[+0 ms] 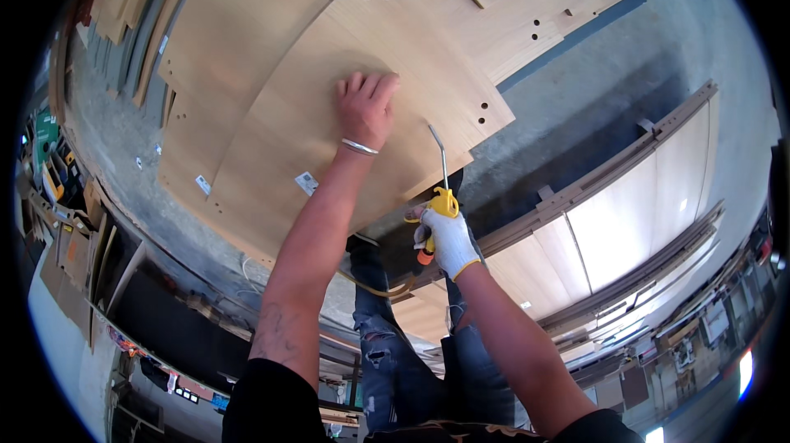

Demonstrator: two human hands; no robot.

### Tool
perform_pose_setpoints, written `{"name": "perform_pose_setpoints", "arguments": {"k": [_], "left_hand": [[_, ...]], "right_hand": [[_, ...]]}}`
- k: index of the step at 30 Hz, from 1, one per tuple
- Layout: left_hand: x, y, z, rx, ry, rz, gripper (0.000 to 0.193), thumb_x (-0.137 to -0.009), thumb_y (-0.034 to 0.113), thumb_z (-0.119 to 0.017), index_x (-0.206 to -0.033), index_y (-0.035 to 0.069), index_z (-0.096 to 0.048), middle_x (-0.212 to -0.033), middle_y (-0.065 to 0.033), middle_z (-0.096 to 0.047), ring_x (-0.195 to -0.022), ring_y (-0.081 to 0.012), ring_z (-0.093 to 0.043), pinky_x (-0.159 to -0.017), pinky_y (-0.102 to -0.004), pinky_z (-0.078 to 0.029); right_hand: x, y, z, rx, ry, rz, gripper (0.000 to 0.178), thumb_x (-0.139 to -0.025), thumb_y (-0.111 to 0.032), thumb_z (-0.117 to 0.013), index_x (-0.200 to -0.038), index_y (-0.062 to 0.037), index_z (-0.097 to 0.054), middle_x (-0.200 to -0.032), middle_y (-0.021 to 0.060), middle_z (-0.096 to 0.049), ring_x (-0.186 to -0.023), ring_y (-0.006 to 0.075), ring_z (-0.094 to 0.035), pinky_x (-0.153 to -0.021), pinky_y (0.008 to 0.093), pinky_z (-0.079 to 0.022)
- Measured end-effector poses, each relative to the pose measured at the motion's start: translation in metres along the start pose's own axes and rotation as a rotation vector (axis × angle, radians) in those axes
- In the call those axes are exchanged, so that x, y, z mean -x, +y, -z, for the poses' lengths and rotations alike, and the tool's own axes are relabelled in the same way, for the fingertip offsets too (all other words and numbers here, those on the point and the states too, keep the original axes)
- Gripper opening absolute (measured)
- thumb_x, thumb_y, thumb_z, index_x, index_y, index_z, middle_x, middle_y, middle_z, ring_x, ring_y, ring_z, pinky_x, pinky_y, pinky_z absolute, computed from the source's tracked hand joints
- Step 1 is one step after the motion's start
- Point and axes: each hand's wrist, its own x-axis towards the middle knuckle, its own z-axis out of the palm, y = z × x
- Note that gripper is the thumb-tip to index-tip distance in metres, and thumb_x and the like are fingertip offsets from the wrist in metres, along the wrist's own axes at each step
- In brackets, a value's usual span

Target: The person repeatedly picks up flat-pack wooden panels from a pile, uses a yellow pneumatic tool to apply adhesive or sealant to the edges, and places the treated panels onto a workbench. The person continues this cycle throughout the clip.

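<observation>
Grey concrete floor under everything. On it, largest item: overlapping flat light-brown wood-grain panels, curved by the lens and filling the upper middle of view. To the right, a second stack of pale wood panels, brightly lit. Upper left, a bundle of long brown and grey boards. Below, torn blue jeans on the person's legs.

Yellow air blow gun with long, bent metal nozzle: located at the panels' near edge, right of the left arm. Nozzle tip lies over the wood; contact cannot be judged. Tan hose runs leftward below the gun.

Right hand, in white knit glove with yellow cuff: fingers wrapped around the gun's handle. Left hand, bare: fingers bent, resting on the panel surface; whether they grip anything is hidden.

Silver metal bracelet on left wrist. White printed label left of that forearm. Orange-red coupling below the gun. Smallest: dark round drilled holes, in pairs near panel edges.
</observation>
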Motion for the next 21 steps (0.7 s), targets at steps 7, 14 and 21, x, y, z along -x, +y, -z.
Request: {"name": "perform_pose_setpoints", "arguments": {"k": [7, 14, 21], "left_hand": [[-0.001, 0.001, -0.001, 0.013, 0.063, -0.02, 0.012, -0.086, 0.014, -0.069, -0.097, 0.016, -0.068, -0.078, -0.0005, -0.058, -0.075, -0.0237, -0.051, -0.07, -0.0381, -0.037], [0.0, -0.002, -0.002, -0.01, -0.023, -0.058, 0.009, -0.087, 0.015, -0.068, -0.096, 0.014, -0.068, -0.078, -0.0011, -0.058, -0.075, -0.0245, -0.052, -0.07, -0.0385, -0.037], [0.0, -0.001, -0.008, 0.02, 0.089, -0.081, 0.01, -0.091, 0.017, -0.065, -0.099, 0.012, -0.068, -0.079, -0.0029, -0.061, -0.076, -0.026, -0.053, -0.073, -0.0393, -0.039]], "right_hand": [[-0.009, 0.035, -0.005, -0.133, -0.014, 0.039, 0.012, -0.088, -0.008, -0.068, -0.095, -0.0002, -0.062, -0.07, 0.008, -0.062, -0.048, 0.016, -0.057, -0.044, 0.0287, -0.048], [-0.03, 0.064, -0.019, -0.12, -0.007, 0.106, 0.012, -0.086, -0.004, -0.068, -0.097, -0.0011, -0.062, -0.076, 0.0072, -0.065, -0.047, 0.0149, -0.056, -0.044, 0.0275, -0.047], [-0.011, 0.017, -0.042, -0.105, -0.004, 0.171, 0.009, -0.088, -0.01, -0.069, -0.091, -0.0013, -0.067, -0.07, 0.0031, -0.064, -0.049, 0.0113, -0.055, -0.044, 0.0251, -0.042]]}}
